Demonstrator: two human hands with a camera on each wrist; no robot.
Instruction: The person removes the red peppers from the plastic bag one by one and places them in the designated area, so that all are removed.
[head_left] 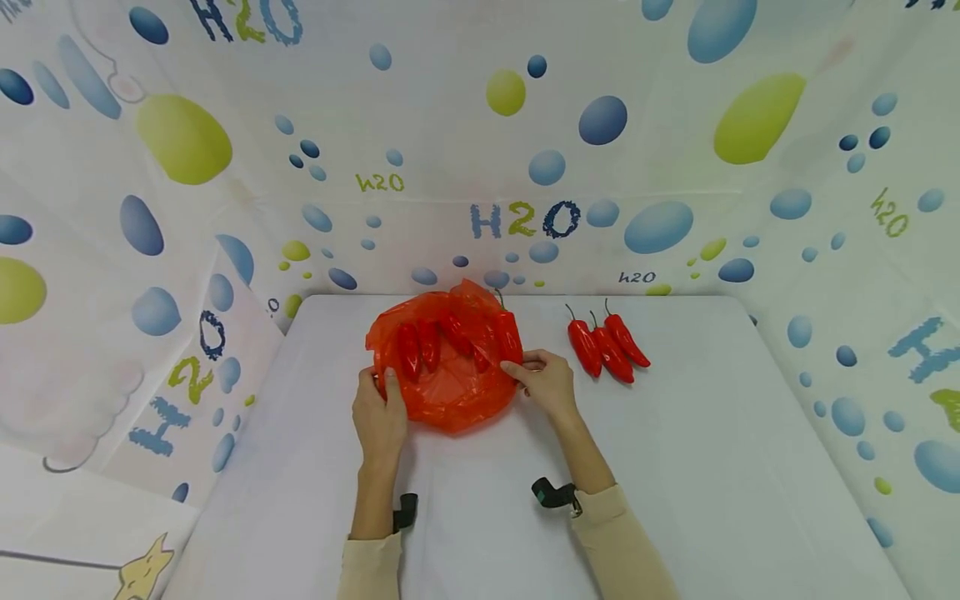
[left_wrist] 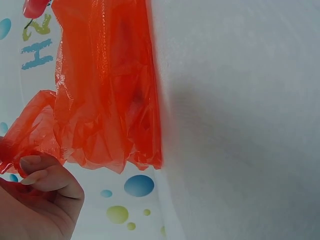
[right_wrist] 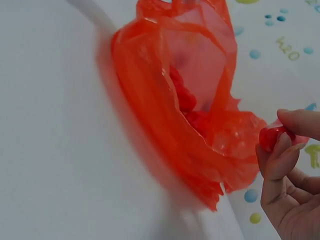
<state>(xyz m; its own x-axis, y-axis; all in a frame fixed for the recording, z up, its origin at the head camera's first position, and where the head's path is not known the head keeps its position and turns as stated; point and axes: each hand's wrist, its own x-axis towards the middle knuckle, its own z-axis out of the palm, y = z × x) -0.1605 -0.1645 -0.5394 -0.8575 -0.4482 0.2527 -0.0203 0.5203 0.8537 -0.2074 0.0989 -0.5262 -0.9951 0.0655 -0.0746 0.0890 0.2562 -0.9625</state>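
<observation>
An orange-red plastic bag [head_left: 450, 412] stands on the white table with its mouth spread open. Several red chili peppers [head_left: 429, 343] lie inside, partly hidden by the bag wall in the right wrist view. At the bag's left rim, my left hand [head_left: 381, 412] pinches the thin plastic between thumb and fingers. My right hand [head_left: 551, 385] is at the bag's right side and pinches a red chili pepper [head_left: 508, 329] by its lower end, stem pointing away. That pepper's end [right_wrist: 272, 138] shows between thumb and fingertips in the right wrist view.
Three more red chili peppers [head_left: 612, 354] lie side by side on the table, to the right of the bag. The white tabletop [head_left: 697, 467] extends around them. A patterned sheet [head_left: 450, 125] with blue and green spots hangs behind and at both sides.
</observation>
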